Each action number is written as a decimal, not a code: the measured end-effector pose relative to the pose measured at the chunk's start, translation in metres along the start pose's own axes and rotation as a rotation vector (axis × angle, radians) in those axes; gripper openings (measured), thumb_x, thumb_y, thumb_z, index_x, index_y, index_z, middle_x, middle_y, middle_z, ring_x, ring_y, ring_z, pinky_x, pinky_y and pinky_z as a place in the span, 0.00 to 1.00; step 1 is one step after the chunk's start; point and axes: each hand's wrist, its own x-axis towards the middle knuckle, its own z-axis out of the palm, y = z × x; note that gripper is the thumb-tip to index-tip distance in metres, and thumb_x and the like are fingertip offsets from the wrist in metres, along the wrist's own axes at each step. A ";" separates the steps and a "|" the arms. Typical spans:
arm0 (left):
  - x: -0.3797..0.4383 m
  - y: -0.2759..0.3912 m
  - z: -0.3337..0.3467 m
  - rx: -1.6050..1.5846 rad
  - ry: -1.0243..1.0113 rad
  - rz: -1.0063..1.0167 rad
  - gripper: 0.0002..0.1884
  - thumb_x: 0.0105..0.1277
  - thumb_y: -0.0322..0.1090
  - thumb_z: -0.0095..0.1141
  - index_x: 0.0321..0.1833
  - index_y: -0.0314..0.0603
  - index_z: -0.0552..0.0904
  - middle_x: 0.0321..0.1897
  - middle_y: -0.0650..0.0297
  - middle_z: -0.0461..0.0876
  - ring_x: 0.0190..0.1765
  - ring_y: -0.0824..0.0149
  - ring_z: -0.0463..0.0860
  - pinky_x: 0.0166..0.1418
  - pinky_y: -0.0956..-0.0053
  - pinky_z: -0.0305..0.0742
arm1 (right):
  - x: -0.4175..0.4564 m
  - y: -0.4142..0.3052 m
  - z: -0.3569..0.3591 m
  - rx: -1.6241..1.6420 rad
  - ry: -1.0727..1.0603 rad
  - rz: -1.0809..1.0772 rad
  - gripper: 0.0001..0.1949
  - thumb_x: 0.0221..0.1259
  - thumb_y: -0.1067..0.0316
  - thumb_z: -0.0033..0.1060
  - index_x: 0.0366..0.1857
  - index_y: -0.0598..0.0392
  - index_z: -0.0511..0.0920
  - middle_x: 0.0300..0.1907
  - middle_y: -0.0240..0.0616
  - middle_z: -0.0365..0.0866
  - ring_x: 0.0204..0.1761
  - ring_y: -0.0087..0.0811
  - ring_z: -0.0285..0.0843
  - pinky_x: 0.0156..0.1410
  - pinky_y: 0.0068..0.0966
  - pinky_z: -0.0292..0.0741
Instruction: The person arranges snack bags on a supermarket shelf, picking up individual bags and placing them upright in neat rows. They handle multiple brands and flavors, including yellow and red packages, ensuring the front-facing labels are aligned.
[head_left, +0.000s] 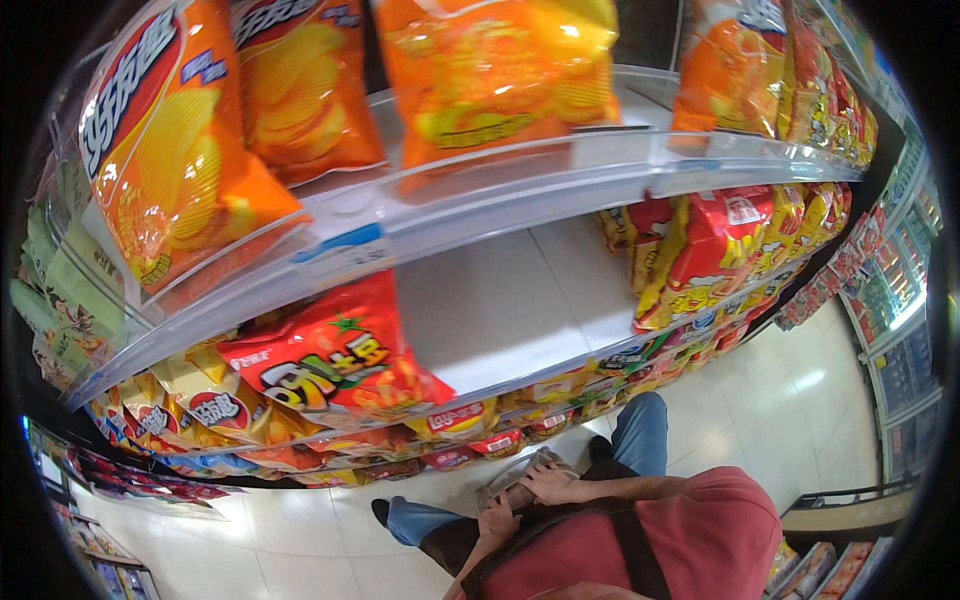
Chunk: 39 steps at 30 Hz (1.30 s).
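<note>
Low in the view, in front of my body, my left hand (499, 517) and my right hand (551, 481) are close together on a brownish object (523, 496). Clear plastic (491, 480) shows around its far side; its exact kind is hard to tell. My right hand lies across the top, and my left hand is at the near left end. Beyond them stands a snack shelf (495, 292). A red snack bag (337, 360) leans on its middle tier, left of a bare stretch of shelf. Red and yellow snack bags (705, 255) stand to the right.
Orange potato chip bags (172, 150) fill parts of the upper tier behind a clear plastic shelf guard (525, 161). Beige-gold chip bags (217, 397) stand at lower left. More packets line the lower tiers. Tiled floor (300, 532) and a lit display cooler (900, 300) are also in view.
</note>
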 end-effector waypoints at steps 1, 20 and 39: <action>-0.002 0.008 0.004 0.025 0.027 0.002 0.51 0.65 0.56 0.72 0.83 0.41 0.58 0.64 0.34 0.77 0.57 0.38 0.88 0.60 0.50 0.85 | -0.005 0.007 0.003 0.001 0.003 -0.009 0.38 0.63 0.52 0.76 0.77 0.46 0.68 0.69 0.46 0.73 0.74 0.52 0.69 0.75 0.59 0.68; 0.007 0.061 0.002 -0.033 -0.030 -0.071 0.49 0.66 0.56 0.71 0.82 0.36 0.64 0.71 0.37 0.75 0.72 0.37 0.78 0.73 0.50 0.78 | -0.062 0.058 0.029 0.111 0.226 -0.134 0.44 0.63 0.53 0.77 0.83 0.43 0.62 0.82 0.41 0.63 0.84 0.45 0.57 0.86 0.56 0.55; -0.095 0.307 -0.293 -0.099 1.288 0.754 0.21 0.70 0.27 0.65 0.65 0.38 0.85 0.69 0.50 0.82 0.72 0.45 0.79 0.73 0.55 0.76 | -0.225 0.063 -0.191 0.858 1.375 -0.304 0.13 0.71 0.79 0.62 0.57 0.61 0.84 0.49 0.45 0.90 0.50 0.41 0.90 0.58 0.34 0.83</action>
